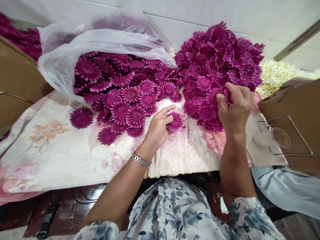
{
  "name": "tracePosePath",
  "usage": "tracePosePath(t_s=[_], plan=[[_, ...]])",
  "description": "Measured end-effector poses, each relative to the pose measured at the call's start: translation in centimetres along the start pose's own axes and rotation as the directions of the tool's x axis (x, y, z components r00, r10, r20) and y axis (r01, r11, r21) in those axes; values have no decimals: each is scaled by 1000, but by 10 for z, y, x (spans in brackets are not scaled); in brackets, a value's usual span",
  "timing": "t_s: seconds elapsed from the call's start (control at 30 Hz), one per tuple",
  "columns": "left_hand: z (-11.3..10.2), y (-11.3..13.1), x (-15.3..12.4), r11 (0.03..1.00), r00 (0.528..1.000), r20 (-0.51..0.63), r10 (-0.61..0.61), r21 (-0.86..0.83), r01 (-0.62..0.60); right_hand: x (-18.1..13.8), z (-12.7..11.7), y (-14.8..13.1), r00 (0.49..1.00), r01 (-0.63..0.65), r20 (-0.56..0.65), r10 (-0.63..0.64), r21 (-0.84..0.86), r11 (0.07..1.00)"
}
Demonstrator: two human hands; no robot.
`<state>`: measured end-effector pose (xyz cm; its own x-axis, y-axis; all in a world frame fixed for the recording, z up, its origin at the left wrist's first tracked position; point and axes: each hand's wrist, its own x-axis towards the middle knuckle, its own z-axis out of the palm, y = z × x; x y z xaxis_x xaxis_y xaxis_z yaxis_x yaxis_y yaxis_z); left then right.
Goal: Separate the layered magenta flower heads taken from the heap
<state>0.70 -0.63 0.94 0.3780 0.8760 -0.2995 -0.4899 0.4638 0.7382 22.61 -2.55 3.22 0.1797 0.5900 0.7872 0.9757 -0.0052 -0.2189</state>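
My left hand (158, 126), with a metal watch on the wrist, pinches a single purple fabric flower (176, 121) between thumb and fingers above the floral cloth (57, 146). My right hand (235, 106) is raised at the edge of a tall pile of purple flowers (217, 60), its fingers closed on one of the flowers there. Flat purple flower heads (125, 96) spill out of a clear plastic bag (82, 40) to the left of my left hand.
A cardboard box (17, 76) stands at the left and another cardboard box (297, 113) at the right. Cream-white flowers (275, 73) lie behind the right box. A light blue cloth (287, 186) hangs at the lower right. Tiled wall behind.
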Motion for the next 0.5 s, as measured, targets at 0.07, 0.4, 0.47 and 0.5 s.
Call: tracePosePath(t_s=[0.07,0.4,0.47,0.5], plan=[[0,0,0,1000,1000,7,8,-3,-8,2,-6,6,1000,9,-30,-10,-43,999],[4,-6,-4,1000,993,118,-11,-23,14,-44,13,-70,879,288,229,-419,447,847],[4,-7,-5,999,989,144,-45,-24,49,-45,17,-69,888,262,234,-395,447,855],[4,-7,-5,998,987,153,-58,-24,63,-45,18,-67,892,254,233,-386,448,857]])
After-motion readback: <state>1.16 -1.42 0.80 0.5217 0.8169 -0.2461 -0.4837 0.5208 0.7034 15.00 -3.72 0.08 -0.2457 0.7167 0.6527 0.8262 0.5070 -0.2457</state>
